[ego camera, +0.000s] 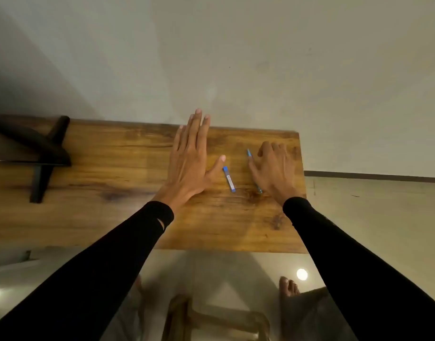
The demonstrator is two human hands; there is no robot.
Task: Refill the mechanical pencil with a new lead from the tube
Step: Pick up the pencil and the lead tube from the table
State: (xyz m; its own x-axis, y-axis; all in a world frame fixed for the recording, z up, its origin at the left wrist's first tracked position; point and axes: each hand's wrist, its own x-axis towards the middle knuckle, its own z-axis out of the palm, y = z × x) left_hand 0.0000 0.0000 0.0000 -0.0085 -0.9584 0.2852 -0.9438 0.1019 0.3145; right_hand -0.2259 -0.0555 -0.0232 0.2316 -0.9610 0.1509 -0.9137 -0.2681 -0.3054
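Observation:
A small lead tube [229, 179] with blue ends and a white label lies on the wooden table [123, 168], between my two hands. My left hand [190, 159] is flat on the table, fingers spread, its thumb tip just left of the tube's far end. A blue mechanical pencil [250, 155] lies to the right of the tube, its middle hidden under my right hand [270, 168]. That hand rests over the pencil with fingers curled and thumb along it; whether it grips the pencil is unclear.
A black monitor stand [48, 153] occupies the table's left side. The table's right edge [302, 193] runs just beyond my right hand, and a wall is directly behind. Below the near edge are a wooden stool [216, 318] and a bare foot [288, 286] on the floor.

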